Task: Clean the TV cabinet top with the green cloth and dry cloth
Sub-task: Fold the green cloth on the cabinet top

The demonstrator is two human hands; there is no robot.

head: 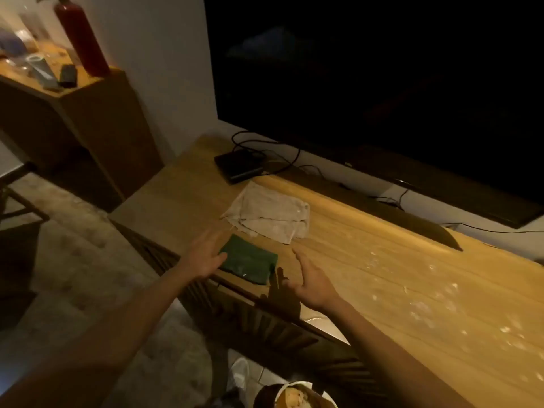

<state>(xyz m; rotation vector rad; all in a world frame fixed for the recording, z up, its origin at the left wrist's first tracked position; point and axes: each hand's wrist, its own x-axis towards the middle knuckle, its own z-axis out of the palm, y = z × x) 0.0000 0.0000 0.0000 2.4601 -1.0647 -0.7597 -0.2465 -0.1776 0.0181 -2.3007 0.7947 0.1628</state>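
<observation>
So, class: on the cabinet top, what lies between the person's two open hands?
In the head view, the folded green cloth lies between the left hand and the right hand, near the cabinet top's front edge.

A home living room: a big dark TV (382,83) stands on a wooden cabinet (382,290) against the wall, carpet (73,260) on the floor, a side cupboard (97,136) nearby.

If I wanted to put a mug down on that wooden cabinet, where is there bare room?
The cabinet top is bare at its left end, between the black box and the front edge. Right of the pale dry cloth there is room, but white specks litter it. It is crowded near the front, where the green cloth lies between the left hand and right hand.
</observation>
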